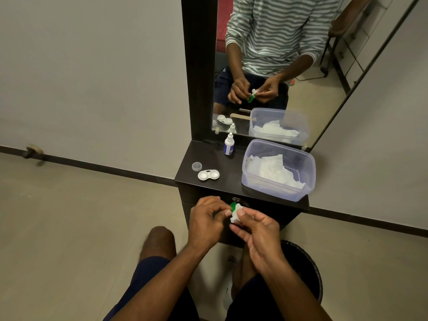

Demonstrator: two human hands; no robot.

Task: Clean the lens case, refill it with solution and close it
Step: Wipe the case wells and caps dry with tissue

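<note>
My left hand [206,218] pinches a small green lens-case part [232,206] in front of the dark shelf. My right hand [257,230] presses a wad of white tissue [236,215] against that green piece. Most of the green part is hidden by tissue and fingers. On the shelf lies a white two-cup lens case piece [208,175], open side up. A small clear round cap [196,166] sits just left of it. The white solution bottle [228,144] with a blue label stands upright near the mirror.
A clear plastic tub [308,163] holding white tissues fills the right of the dark shelf [231,186]. A framed mirror [301,93] rises behind it. A black waste bin [308,274] stands on the floor by my right knee.
</note>
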